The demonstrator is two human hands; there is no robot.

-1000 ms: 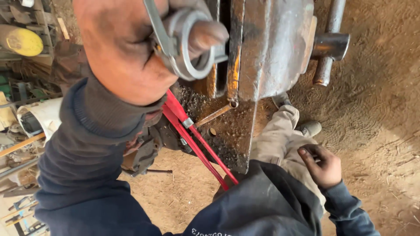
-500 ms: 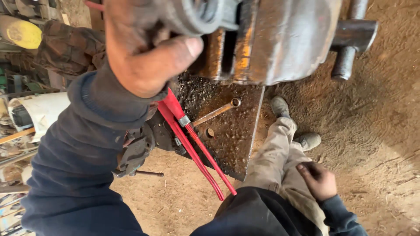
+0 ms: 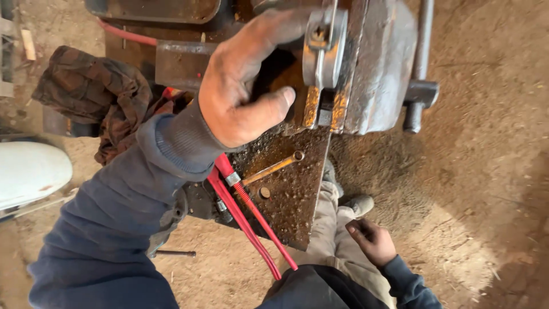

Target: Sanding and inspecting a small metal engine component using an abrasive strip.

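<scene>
My left hand (image 3: 240, 97) reaches up to a heavy rusty bench vise (image 3: 380, 63) and grips a grey metal ring piece (image 3: 323, 48) that sits upright between the jaws. The fingers lie over the piece's left side and the thumb presses below it, near the rusty jaw face. My right hand (image 3: 372, 240) hangs low beside my beige trouser leg, fingers curled, with nothing in it. Both arms wear dark blue sleeves.
The vise stands on a rusty steel plate (image 3: 289, 206) bearing a rusty rod (image 3: 271, 167). Red long-handled cutters (image 3: 249, 220) slant across the plate's left edge. A dark checked cloth (image 3: 94, 97) lies at left above a white container (image 3: 28, 171). Dirt floor (image 3: 469, 200) lies below.
My left hand has carried the metal ring piece from up near the camera down into the vise jaws. The view has tilted down. The right hand has stayed by my leg.
</scene>
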